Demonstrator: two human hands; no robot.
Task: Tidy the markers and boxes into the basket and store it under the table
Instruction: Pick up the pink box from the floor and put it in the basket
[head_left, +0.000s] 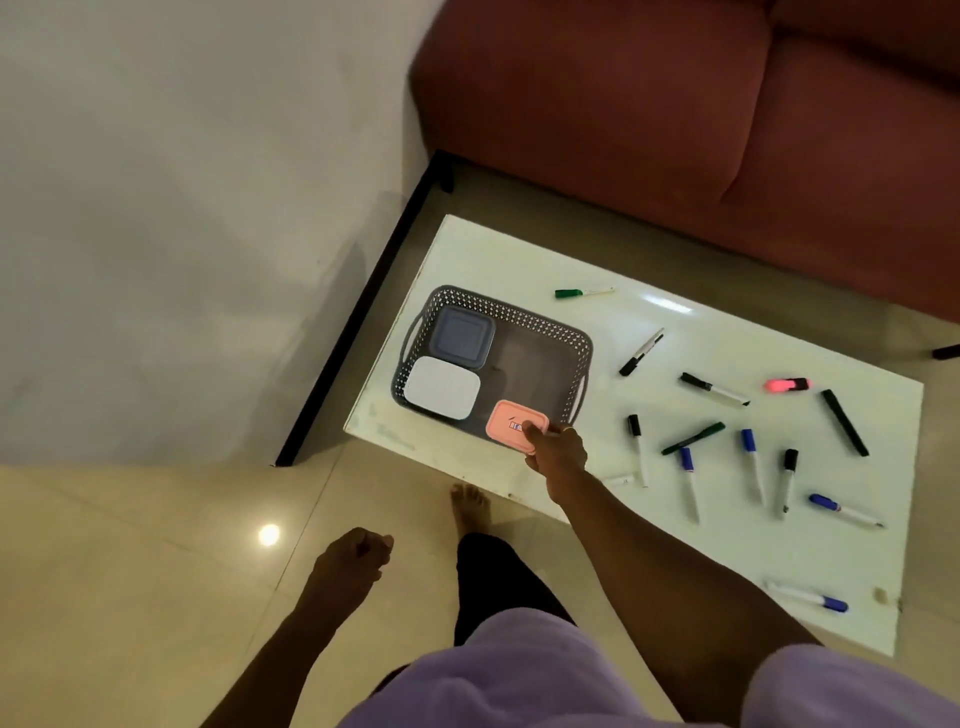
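Right grip (553, 447) clamped on pink box (514, 425), arm outstretched over basket (566, 338); left grip (353, 558) fisted, low.

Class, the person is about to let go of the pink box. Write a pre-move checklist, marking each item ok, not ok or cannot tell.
1. Pink box over the basket: ok.
2. Right hand grip on the box: ok.
3. Box resting on the basket floor: cannot tell.
4. Grey box and white box already inside: ok.
5. Markers in the basket: not ok; the green marker and others lie on the table.
6. Left hand free: ok.
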